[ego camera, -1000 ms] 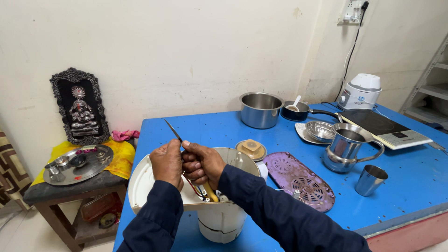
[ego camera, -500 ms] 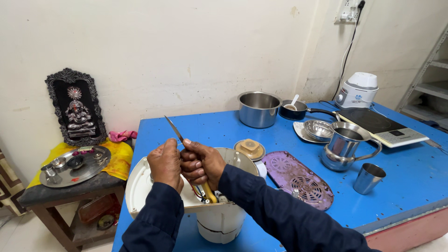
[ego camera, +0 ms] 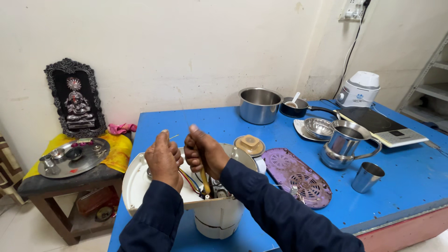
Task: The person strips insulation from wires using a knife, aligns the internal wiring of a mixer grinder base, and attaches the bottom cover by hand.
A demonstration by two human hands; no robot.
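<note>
Both hands sit lower now vs 0.5 s ago. Right hand (ego camera: 205, 151) clenches yellow-handled screwdriver (ego camera: 204, 179) over white appliance base (ego camera: 217, 217), near-left on bench (ego camera: 410, 177); left hand (ego camera: 163, 158) pinches thin wire (ego camera: 173, 136). Wire's flimsy, I'd grip near base.

Blue table (ego camera: 420, 186) bearing everything — steel pot (ego camera: 259, 105) sitting at its back edge, purple vented cover (ego camera: 296, 176) lying mid-table, steel jug (ego camera: 344, 144) standing right of the cover, small tumbler (ego camera: 367, 177) standing nearer the table's front edge.

An upturned white appliance base (ego camera: 212, 212) stands at lower centre, its inside open. Coloured wires (ego camera: 189, 179) rise from it beside a yellow-handled tool (ego camera: 204, 179).
</note>
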